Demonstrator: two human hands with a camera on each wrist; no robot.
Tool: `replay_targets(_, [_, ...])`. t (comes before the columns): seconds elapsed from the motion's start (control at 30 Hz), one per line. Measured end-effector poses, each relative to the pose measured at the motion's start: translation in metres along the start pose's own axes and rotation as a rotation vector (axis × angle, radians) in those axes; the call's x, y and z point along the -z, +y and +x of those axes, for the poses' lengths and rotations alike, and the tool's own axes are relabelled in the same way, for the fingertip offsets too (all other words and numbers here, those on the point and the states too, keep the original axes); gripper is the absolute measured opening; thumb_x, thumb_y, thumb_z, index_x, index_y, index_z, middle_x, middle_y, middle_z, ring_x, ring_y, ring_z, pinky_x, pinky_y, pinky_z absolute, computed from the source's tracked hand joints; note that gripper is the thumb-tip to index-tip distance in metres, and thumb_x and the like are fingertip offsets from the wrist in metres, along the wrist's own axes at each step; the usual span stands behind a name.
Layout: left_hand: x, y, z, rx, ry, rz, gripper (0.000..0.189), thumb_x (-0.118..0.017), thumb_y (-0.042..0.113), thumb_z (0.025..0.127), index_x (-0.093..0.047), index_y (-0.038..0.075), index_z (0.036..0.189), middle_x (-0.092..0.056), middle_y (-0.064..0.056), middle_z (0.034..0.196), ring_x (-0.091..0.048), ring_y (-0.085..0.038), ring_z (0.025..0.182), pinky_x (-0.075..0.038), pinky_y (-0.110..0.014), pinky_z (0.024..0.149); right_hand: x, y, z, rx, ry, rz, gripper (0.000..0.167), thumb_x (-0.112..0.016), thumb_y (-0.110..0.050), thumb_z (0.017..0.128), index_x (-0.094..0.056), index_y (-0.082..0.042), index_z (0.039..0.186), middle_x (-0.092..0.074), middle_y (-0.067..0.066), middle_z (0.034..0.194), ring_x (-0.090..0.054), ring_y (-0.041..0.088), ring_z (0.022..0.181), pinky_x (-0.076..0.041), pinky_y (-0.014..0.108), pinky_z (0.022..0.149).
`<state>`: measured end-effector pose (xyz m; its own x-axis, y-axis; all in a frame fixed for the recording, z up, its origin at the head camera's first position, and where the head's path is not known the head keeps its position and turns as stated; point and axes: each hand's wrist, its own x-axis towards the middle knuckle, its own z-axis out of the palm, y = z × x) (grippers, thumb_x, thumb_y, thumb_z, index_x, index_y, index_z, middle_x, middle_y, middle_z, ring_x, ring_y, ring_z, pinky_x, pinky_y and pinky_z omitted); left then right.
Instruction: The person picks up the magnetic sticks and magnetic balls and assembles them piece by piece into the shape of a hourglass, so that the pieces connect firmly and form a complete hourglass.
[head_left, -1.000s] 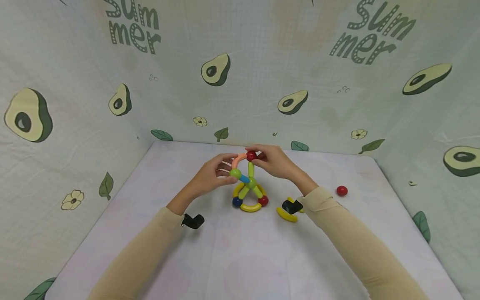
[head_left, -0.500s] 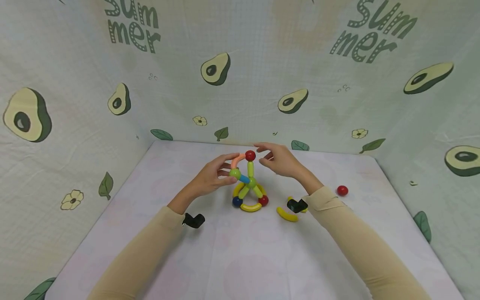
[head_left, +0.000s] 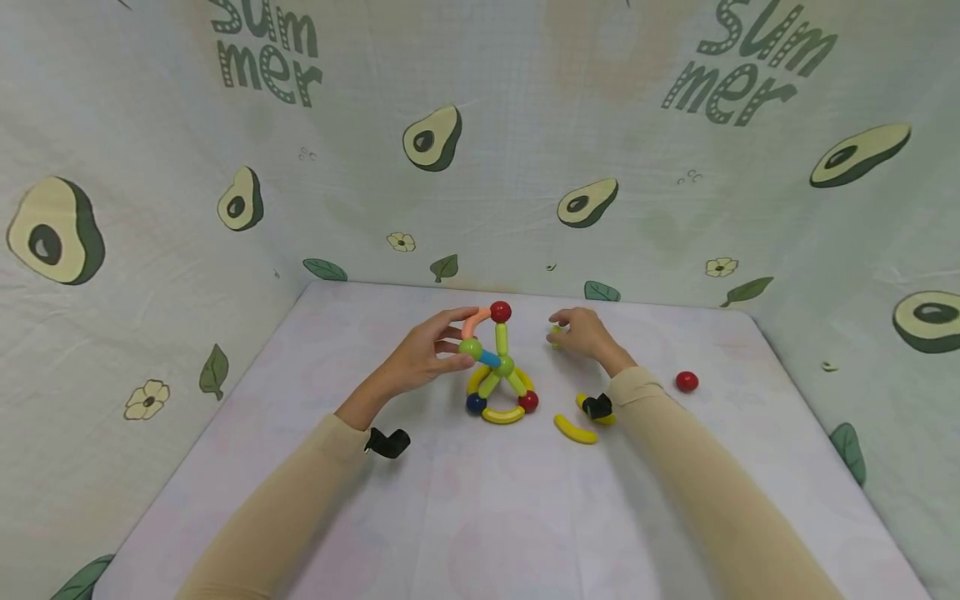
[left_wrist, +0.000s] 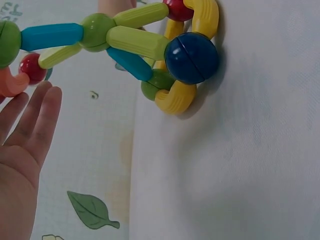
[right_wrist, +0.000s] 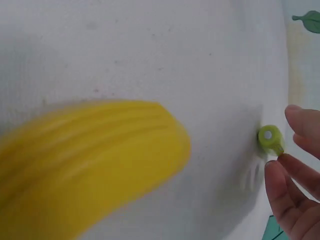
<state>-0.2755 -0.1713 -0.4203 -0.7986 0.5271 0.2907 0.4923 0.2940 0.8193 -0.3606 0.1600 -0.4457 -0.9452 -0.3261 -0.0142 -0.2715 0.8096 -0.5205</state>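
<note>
A figure of magnetic balls and sticks stands mid-table on a ring of yellow curved sticks [head_left: 503,415]. My left hand [head_left: 426,353] holds its upper left, thumb at a green ball [head_left: 471,347] and fingers by a coral curved stick [head_left: 474,321]. From there a blue stick [left_wrist: 52,37] runs to the central green ball [left_wrist: 97,32]. A red ball [head_left: 500,312] tops the upright green stick [head_left: 502,339]. To the right, my right hand [head_left: 588,334] has its fingers spread around a loose light green stick [right_wrist: 270,140] on the table; a firm grip is not visible.
Two loose yellow curved sticks lie right of the figure, the front one [head_left: 575,430] fully visible, the other [head_left: 604,418] partly behind the black wrist camera [head_left: 597,407]. A red ball [head_left: 686,382] lies farther right. A patterned cloth wall [head_left: 510,125] rises behind the table.
My right hand has let go of the top red ball and moved right and down to the loose green stick. The left hand keeps its hold; the figure stays in place.
</note>
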Motion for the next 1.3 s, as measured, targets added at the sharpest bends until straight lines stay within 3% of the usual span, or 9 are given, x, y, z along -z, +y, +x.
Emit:
replay_targets(0.17, [0.0, 0.001, 0.0, 0.006, 0.003, 0.009, 0.08, -0.084, 0.024, 0.094, -0.042, 0.02, 0.162, -0.048, 0.001, 0.161, -0.065, -0.022, 0.128, -0.057, -0.03, 0.103, -0.003, 0.007, -0.001, -0.018, -0.045, -0.01, 0.043, -0.071, -0.011, 0.1, -0.064, 0.002, 0.141, -0.067, 0.027, 0.129, -0.063, 0.039, 0.115, -0.053, 0.054, 0.103])
replay_targets(0.37, [-0.001, 0.001, -0.001, 0.012, 0.009, 0.011, 0.079, -0.083, 0.016, 0.095, -0.042, 0.018, 0.162, -0.047, -0.001, 0.161, -0.065, -0.023, 0.128, -0.057, -0.032, 0.103, 0.001, 0.009, -0.004, 0.036, -0.098, -0.032, 0.048, -0.067, -0.001, 0.096, -0.062, 0.0, 0.144, -0.069, 0.027, 0.124, -0.067, 0.037, 0.107, -0.057, 0.051, 0.095])
replay_targets(0.5, [-0.003, 0.003, -0.001, 0.026, 0.023, 0.007, 0.079, -0.083, 0.012, 0.094, -0.042, 0.017, 0.161, -0.047, -0.001, 0.162, -0.066, -0.024, 0.127, -0.057, -0.032, 0.102, 0.007, -0.002, -0.011, 0.117, -0.027, 0.048, 0.043, -0.069, -0.003, 0.097, -0.066, -0.003, 0.139, -0.07, 0.021, 0.121, -0.068, 0.035, 0.108, -0.059, 0.049, 0.093])
replay_targets(0.67, [-0.004, 0.004, -0.001, 0.044, 0.038, 0.018, 0.08, -0.084, 0.014, 0.093, -0.042, 0.016, 0.161, -0.048, -0.003, 0.161, -0.066, -0.025, 0.127, -0.057, -0.035, 0.102, 0.018, -0.04, -0.037, 0.236, 0.106, 0.254, 0.038, -0.076, -0.008, 0.098, -0.064, -0.009, 0.134, -0.07, 0.011, 0.119, -0.07, 0.029, 0.11, -0.061, 0.046, 0.097])
replay_targets(0.8, [-0.004, 0.002, -0.002, 0.077, 0.052, 0.009, 0.079, -0.083, 0.021, 0.095, -0.042, 0.018, 0.162, -0.046, -0.006, 0.162, -0.065, -0.027, 0.127, -0.057, -0.04, 0.105, 0.017, -0.068, -0.059, 0.321, 0.128, 0.369, 0.039, -0.079, -0.008, 0.096, -0.062, -0.01, 0.131, -0.07, 0.008, 0.116, -0.072, 0.026, 0.11, -0.061, 0.044, 0.097])
replay_targets(0.93, [-0.003, 0.001, -0.003, 0.11, 0.067, -0.008, 0.076, -0.081, 0.029, 0.096, -0.042, 0.02, 0.161, -0.046, -0.006, 0.162, -0.064, -0.027, 0.128, -0.055, -0.042, 0.107, 0.007, -0.084, -0.068, 0.367, 0.107, 0.393, 0.037, -0.079, -0.006, 0.096, -0.062, -0.01, 0.129, -0.071, 0.007, 0.115, -0.072, 0.024, 0.109, -0.061, 0.045, 0.096])
replay_targets(1.07, [-0.004, -0.001, -0.004, 0.125, 0.066, -0.03, 0.074, -0.08, 0.029, 0.098, -0.043, 0.021, 0.161, -0.046, -0.006, 0.162, -0.063, -0.028, 0.129, -0.054, -0.043, 0.109, -0.005, -0.087, -0.069, 0.352, 0.121, 0.392, 0.036, -0.08, -0.003, 0.095, -0.063, -0.009, 0.126, -0.072, 0.007, 0.113, -0.073, 0.024, 0.105, -0.062, 0.048, 0.095])
replay_targets(1.3, [-0.004, -0.003, -0.003, 0.129, 0.065, -0.034, 0.073, -0.079, 0.03, 0.098, -0.043, 0.022, 0.161, -0.046, -0.005, 0.161, -0.063, -0.027, 0.128, -0.055, -0.042, 0.108, -0.016, -0.086, -0.066, 0.346, 0.134, 0.356, 0.038, -0.081, -0.006, 0.094, -0.063, -0.01, 0.127, -0.073, 0.005, 0.113, -0.074, 0.021, 0.103, -0.062, 0.037, 0.093])
